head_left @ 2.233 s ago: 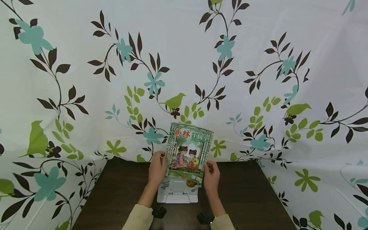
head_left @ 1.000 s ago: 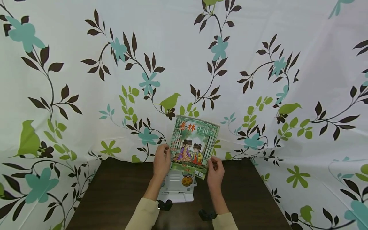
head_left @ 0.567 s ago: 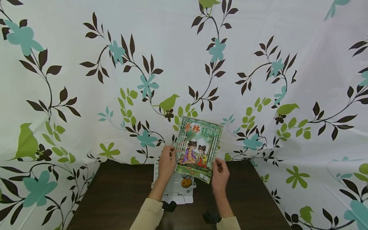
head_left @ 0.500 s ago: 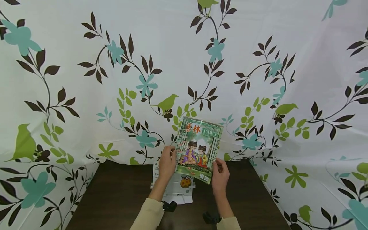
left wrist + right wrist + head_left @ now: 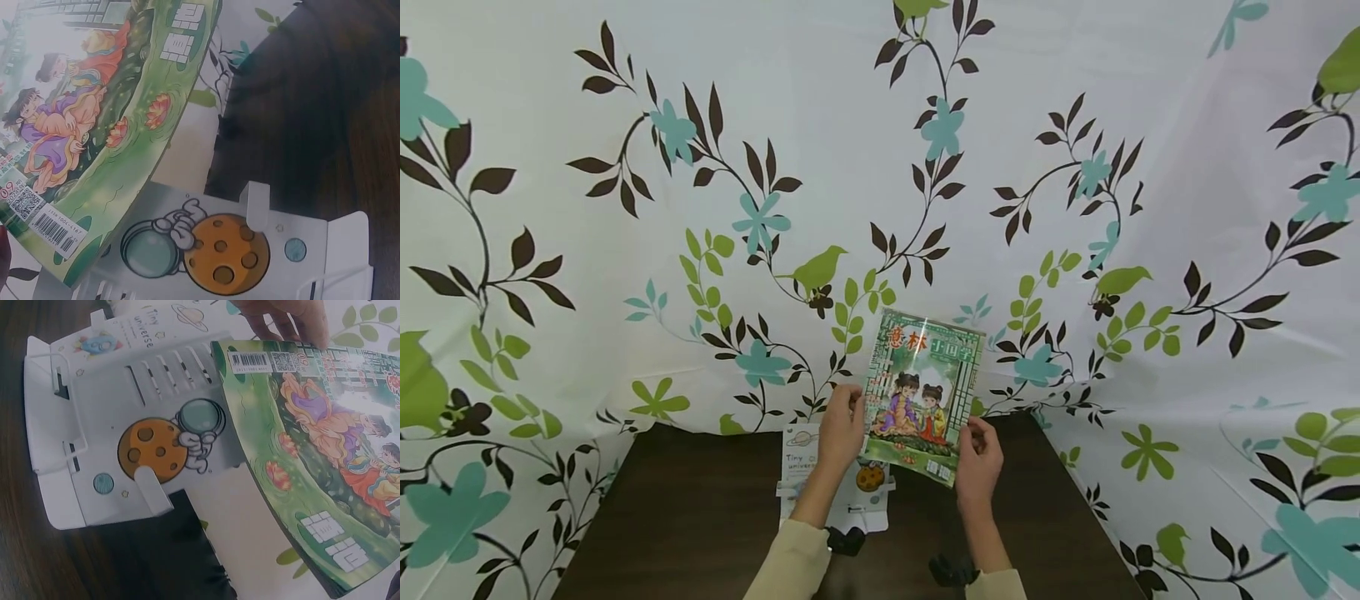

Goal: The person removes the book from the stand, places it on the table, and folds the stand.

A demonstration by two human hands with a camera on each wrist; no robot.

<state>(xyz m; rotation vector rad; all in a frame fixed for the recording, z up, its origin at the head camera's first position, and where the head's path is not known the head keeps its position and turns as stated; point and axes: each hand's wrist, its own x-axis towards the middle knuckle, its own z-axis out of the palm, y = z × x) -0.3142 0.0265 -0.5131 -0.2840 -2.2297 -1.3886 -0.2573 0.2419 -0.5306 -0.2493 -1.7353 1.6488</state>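
Observation:
A green magazine (image 5: 925,396) with two cartoon children on its cover is held up, leaning a little to the right. My left hand (image 5: 841,427) grips its left edge, and my right hand (image 5: 979,467) pinches its lower right edge. Below and left of it, a white book stand (image 5: 871,500) printed with an orange planet stands on the table, partly covered by my left arm. In the right wrist view, the fingers of my left hand (image 5: 287,319) curl at the edge near the barcode. The magazine (image 5: 81,144) overlaps part of the stand (image 5: 300,219) in the left wrist view.
The dark brown table (image 5: 700,500) runs back to a white patterned cloth (image 5: 842,167) with leaves, birds and flowers. Small clips (image 5: 150,487) stick out at the stand's sides. Black wrist devices (image 5: 847,542) sit by both sleeves.
Both hands have carried the magazine to the right, away from in front of the stand, so more of the stand shows. The head view has turned right. Both grips stay the same.

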